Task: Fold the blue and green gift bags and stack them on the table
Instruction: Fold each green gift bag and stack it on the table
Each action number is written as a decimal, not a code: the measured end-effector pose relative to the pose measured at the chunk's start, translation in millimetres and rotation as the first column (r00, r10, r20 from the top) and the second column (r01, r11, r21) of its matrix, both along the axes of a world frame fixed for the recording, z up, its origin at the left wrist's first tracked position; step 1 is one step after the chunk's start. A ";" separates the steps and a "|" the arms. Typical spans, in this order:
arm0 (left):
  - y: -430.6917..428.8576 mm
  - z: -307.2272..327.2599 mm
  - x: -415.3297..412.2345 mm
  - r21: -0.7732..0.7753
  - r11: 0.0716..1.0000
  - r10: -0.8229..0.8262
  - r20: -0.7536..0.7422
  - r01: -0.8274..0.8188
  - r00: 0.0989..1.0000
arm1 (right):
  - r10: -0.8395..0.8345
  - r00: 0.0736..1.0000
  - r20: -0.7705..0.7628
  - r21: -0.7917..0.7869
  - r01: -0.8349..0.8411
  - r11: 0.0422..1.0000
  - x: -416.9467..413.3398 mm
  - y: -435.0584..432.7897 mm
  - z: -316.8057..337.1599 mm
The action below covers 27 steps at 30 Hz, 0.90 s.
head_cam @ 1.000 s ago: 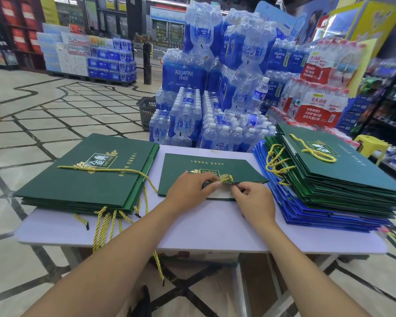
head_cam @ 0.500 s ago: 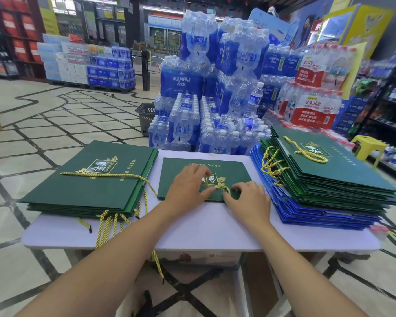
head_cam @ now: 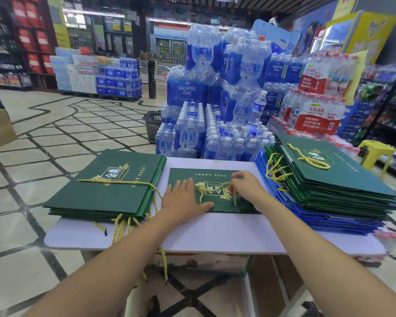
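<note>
Supermarket packs of bottled water (head_cam: pixel 188 90) marked AQUAFINA stand behind the white table (head_cam: pixel 215 236), where one folded green bag (head_cam: pixel 181 176) printed 金典 SATINE lies flat in the middle. Left of that bag sits one stack of green bags (head_cam: pixel 96 193) with the same logo, and right of it a second stack (head_cam: pixel 343 179), green ones on top of blue bags (head_cam: pixel 329 223). On the middle bag the left hand (head_cam: pixel 183 200) presses flat with fingers spread, while the right hand (head_cam: pixel 247 188) pinches its gold cord (head_cam: pixel 201 193).
</note>
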<state>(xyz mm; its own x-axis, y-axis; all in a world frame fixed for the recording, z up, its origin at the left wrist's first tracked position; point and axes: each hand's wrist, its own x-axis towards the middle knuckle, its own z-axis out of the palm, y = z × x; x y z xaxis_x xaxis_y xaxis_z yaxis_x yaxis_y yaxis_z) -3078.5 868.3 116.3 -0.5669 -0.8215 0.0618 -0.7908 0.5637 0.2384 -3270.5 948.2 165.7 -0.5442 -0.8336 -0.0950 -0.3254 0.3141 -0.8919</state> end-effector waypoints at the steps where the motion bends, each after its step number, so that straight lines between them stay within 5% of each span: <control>1: 1.2 -0.2 0.5 -0.002 1.000 -0.004 -0.007 0.004 1.000 | 0.041 0.996 0.078 0.024 -0.042 0.999 3.0 -5.9 7.0; 8: 9.3 -4.9 3.6 -0.032 0.999 -0.016 0.005 0.016 1.000 | 0.179 0.981 0.073 0.210 -0.191 0.959 10.8 -48.1 30.6; 13: 11.2 -9.2 6.3 -0.083 0.995 -0.038 0.111 0.047 0.993 | 0.053 0.986 -0.155 0.070 -0.042 0.997 0.1 -77.0 21.2; 21: 9.5 -3.6 10.1 -0.003 0.997 -0.078 0.126 0.079 0.989 | 0.036 0.918 -0.395 0.122 0.014 0.992 -8.4 -92.5 -14.0; 25: 10.5 5.9 9.2 -0.006 0.992 -0.123 0.090 0.124 0.988 | 0.215 0.885 -0.414 0.223 -0.130 0.966 -6.2 -80.8 3.0; 27: 11.6 9.0 9.3 -0.184 0.964 -0.174 0.108 0.192 0.979 | 0.309 0.818 -0.485 0.267 -0.199 0.943 -4.8 -64.0 13.0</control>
